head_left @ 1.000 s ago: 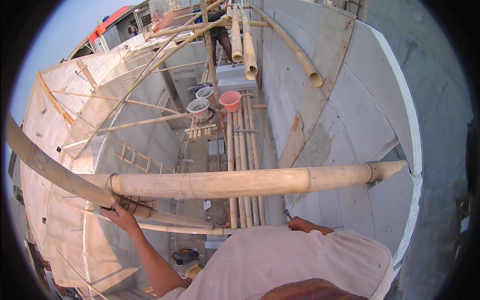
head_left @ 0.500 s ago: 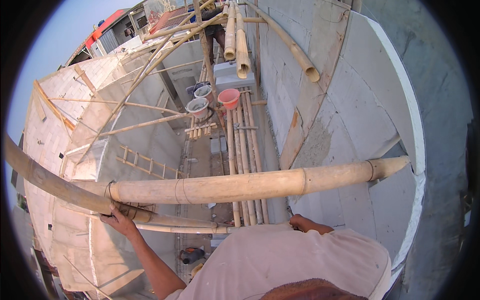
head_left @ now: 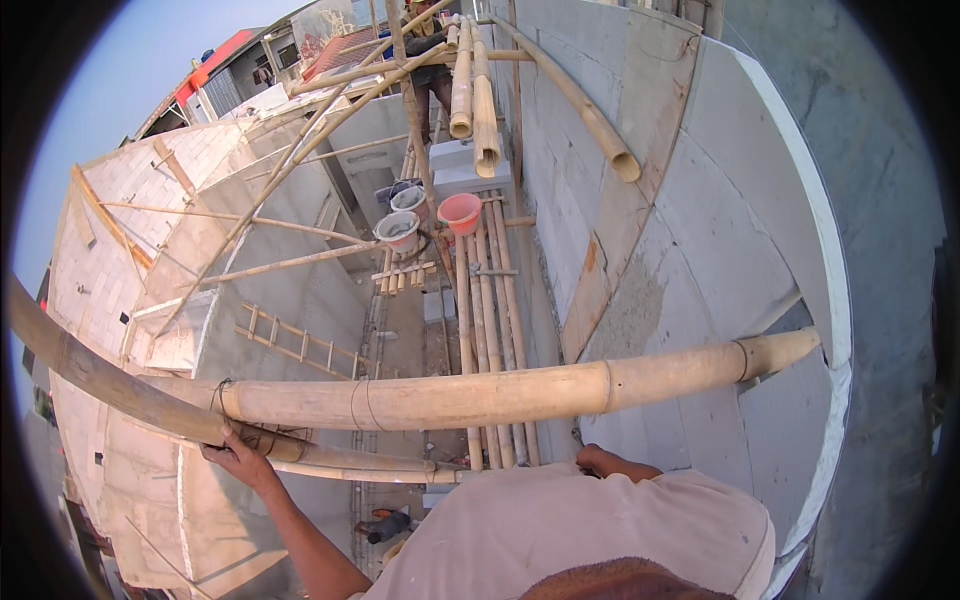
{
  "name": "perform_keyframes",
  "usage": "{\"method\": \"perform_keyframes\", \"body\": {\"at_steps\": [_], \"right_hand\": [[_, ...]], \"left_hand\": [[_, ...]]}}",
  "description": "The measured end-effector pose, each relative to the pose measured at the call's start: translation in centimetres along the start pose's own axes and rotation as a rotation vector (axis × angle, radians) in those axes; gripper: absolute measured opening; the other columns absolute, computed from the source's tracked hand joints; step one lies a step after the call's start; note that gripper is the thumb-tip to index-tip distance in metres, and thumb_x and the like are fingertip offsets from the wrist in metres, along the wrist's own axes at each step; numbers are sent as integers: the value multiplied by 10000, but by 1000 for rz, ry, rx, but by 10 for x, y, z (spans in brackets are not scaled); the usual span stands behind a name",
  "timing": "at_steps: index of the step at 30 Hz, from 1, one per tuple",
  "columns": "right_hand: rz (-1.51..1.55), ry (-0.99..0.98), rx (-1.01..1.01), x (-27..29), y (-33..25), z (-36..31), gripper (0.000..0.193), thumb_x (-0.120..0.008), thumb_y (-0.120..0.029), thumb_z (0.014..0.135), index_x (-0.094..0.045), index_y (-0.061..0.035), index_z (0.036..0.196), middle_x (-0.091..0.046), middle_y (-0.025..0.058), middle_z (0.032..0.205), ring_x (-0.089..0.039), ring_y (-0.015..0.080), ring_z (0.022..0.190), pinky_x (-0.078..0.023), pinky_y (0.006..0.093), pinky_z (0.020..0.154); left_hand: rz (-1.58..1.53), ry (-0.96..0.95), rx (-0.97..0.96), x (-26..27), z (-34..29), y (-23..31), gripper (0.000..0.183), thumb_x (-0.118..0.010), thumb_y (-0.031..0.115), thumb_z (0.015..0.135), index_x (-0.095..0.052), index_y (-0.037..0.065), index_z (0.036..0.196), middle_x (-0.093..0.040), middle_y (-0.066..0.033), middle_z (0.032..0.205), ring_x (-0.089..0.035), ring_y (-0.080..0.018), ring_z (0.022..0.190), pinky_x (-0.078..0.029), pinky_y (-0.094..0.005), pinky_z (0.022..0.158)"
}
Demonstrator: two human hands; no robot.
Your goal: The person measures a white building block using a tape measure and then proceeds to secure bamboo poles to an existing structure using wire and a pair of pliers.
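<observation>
The left hand (head_left: 240, 462) grips the leftmost bamboo pole (head_left: 110, 380) near a dark tie (head_left: 221, 394); whether the right hand (head_left: 602, 461) holds anything, I cannot tell.

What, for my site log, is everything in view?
Thick round bamboo pole: one, tan, centre
Long curved-looking bamboo pole: one, brown, left
Slim bamboo poles: many, tan, centre, top
Bamboo ladder: one, tan, centre-left
Round open bucket: one, red, upper centre
Round open buckets: two, grey, alongside
Rectangular blocks: several, grey, beyond buckets
Flat panel wall: one, grey, right
Blockwork wall: one, pale, left
Co-worker: one, dark-clothed, top
Shirt: one, beige, bottom
Left hand: one, on curved-looking pole
Right hand: one, near panel wall
</observation>
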State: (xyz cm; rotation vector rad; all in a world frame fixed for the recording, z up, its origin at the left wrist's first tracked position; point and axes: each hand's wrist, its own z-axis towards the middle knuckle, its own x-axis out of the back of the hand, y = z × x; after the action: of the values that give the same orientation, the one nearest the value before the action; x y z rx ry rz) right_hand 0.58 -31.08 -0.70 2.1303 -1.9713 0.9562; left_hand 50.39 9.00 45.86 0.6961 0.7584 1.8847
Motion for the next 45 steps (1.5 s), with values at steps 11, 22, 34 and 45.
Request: {"method": "perform_keyframes", "body": {"at_steps": [11,22,34,45], "right_hand": [[86,-47,57,8,-2,3,124,-603,-24,887,-639,43,789,-671,155,740,-656,252,594,-498,411,523],[243,-87,-119,39,-35,-57,138,-595,-73,921,-651,37,858,-670,134,757,-663,231,637,-510,386,579],[617,-1,-303,37,-35,-63,72,-604,-28,916,-620,42,921,-642,123,790,-632,220,613,-522,381,551],[672,-13,-291,45,-48,-64,77,-596,-27,906,-629,37,878,-642,132,789,-616,222,602,-507,399,553]], "left_hand": [[15,1,18,1,-1,0,706,-554,368,1027,-285,-115,1466,-397,-280,1394,-462,-366,1280,-394,-438,1078],[236,188,-160,4,-27,82,628,-602,331,986,-375,-73,1411,-394,-219,1410,-407,-320,1317,-358,-511,1093],[-269,-227,-411,-44,-77,202,196,-542,-12,947,-578,-26,1139,-537,-187,1254,-519,-317,1219,-393,-458,1072],[-580,-555,-233,-71,-66,254,164,-584,-22,922,-600,-8,1085,-568,-162,1179,-565,-247,1121,-435,-378,1018]]}}
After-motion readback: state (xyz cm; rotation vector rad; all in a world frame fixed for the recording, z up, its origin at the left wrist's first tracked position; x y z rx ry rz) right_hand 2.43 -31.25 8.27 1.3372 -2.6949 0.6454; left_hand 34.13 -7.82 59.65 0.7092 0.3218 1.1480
